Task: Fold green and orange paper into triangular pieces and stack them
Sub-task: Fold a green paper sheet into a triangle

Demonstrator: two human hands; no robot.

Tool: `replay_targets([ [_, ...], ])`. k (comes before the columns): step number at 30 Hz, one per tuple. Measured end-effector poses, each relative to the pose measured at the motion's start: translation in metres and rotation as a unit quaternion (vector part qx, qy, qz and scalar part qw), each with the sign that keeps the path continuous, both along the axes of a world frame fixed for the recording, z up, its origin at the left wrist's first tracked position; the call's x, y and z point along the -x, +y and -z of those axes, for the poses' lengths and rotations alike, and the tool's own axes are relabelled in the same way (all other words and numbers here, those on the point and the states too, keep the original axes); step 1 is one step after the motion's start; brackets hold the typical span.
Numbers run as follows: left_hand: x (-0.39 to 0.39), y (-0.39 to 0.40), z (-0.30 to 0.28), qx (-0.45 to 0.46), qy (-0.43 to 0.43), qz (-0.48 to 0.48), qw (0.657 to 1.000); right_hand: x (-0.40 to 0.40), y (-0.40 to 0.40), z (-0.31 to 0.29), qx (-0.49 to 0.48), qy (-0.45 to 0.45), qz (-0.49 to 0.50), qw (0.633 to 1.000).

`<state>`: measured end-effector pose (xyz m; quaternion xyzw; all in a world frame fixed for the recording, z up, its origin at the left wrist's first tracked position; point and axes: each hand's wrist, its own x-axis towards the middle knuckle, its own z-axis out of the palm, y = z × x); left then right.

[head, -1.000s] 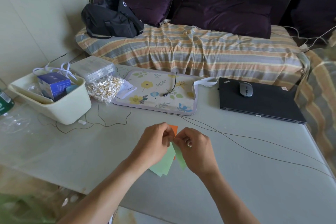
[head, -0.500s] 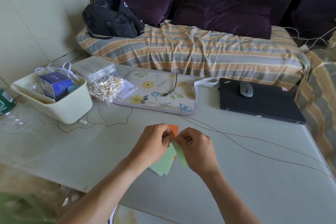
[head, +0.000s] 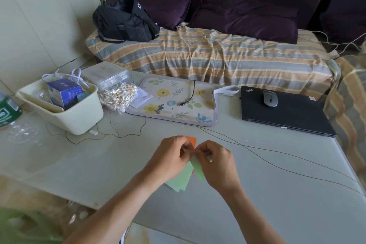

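I am holding a green strip (head: 198, 166) between both hands just above the counter (head: 277, 194), and the next crease is depending on how that strip is lying relative to the two pinch points. The left hand (head: 170, 159) is gripping the upper end of the strip, thumb and fingers curled onto the paper; the right hand (head: 216, 166) is pinching the same upper end from the other side, so both grips are meeting at the top, nearly touching. From there the strip's long axis is running down and slightly to the right, toward me, with the free lower end hanging unsupported below the right palm. Neither hand is nearer that free end by much, though the right hand is sitting directly beside it, so I am judging it the better placed to fold the tail up. The strip is looking pale green, narrow and already doubled lengthwise, with a clean straight edge. Under the left hand, more green paper (head: 181, 181) is lying flat on the counter, at least two sheets fanned with corners pointing toward me. Orange paper (head: 191, 140) is lying beneath and behind the hands, its far corner and a sliver near the green sheets showing. I cannot see any finished triangular pieces, so I am judging the work early
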<state>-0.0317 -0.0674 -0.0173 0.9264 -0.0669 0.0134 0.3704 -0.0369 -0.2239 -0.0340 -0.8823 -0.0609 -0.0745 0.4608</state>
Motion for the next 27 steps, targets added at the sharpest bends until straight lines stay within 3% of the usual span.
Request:
replay_targets([
  [7, -0.0017, 0.0036, -0.0006, -0.004, -0.03, -0.039, 0.999, -0.0013, 0.002, -0.0037, -0.031, 0.026, 0.001, 0.999],
  [14, 0.0002, 0.0021, -0.0007, -0.016, -0.014, 0.005, 1.0, -0.0012, 0.0008, 0.0014, 0.005, 0.0, 0.002, 1.0],
  [20, -0.0001, 0.0027, -0.0016, -0.036, -0.029, -0.012, 0.999, -0.0001, 0.0019, -0.003, -0.026, 0.045, 0.002, 0.999],
  [27, 0.0013, 0.0015, -0.0043, -0.03, -0.002, 0.003, 1.0, -0.0012, -0.001, -0.0024, -0.004, 0.029, 0.002, 1.0],
])
